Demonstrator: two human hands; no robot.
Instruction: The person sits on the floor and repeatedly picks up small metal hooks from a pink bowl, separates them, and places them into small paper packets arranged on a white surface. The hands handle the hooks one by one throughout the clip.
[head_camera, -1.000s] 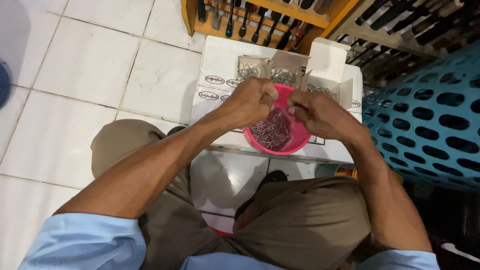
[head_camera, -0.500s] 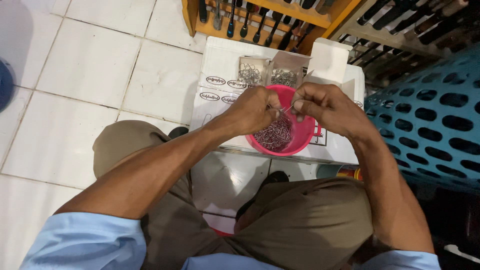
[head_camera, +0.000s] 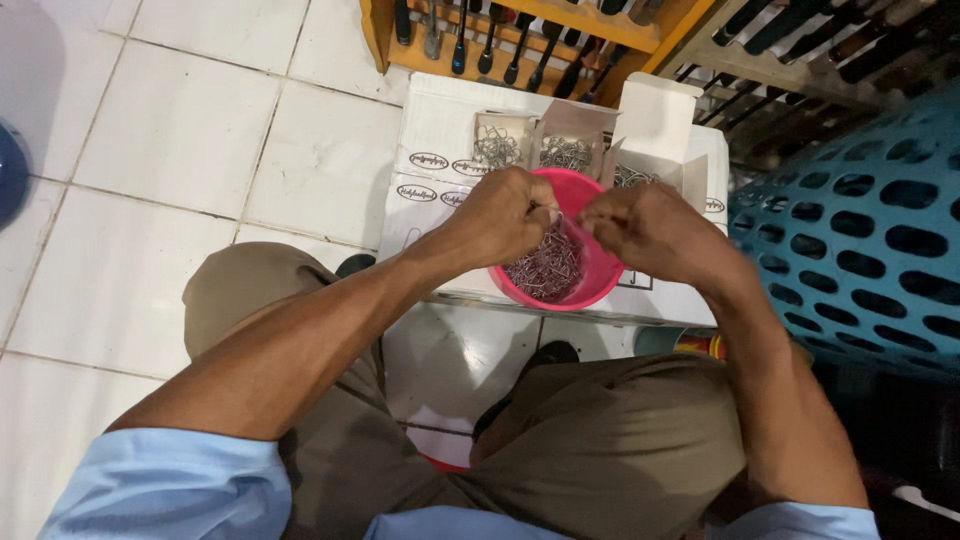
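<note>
Left hand (head_camera: 505, 215) and right hand (head_camera: 655, 232) closed in pinch grips on small metal clips (head_camera: 548, 265), above pink bowl (head_camera: 592, 283) on white box (head_camera: 440, 150), frame centre; small open boxes (head_camera: 545, 140) just behind.

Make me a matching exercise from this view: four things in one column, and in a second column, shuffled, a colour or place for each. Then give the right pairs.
Things:
1. bowl of small metal pieces
2. perforated basket
3. tool rack
4. small open boxes

Descriptions:
A. wooden, at the top edge, behind the white carton
B. pink, under the left hand and the right hand
C. blue, at the right side
D. on the carton, just beyond the bowl, holding metal pieces

Pairs: 1-B, 2-C, 3-A, 4-D
</note>
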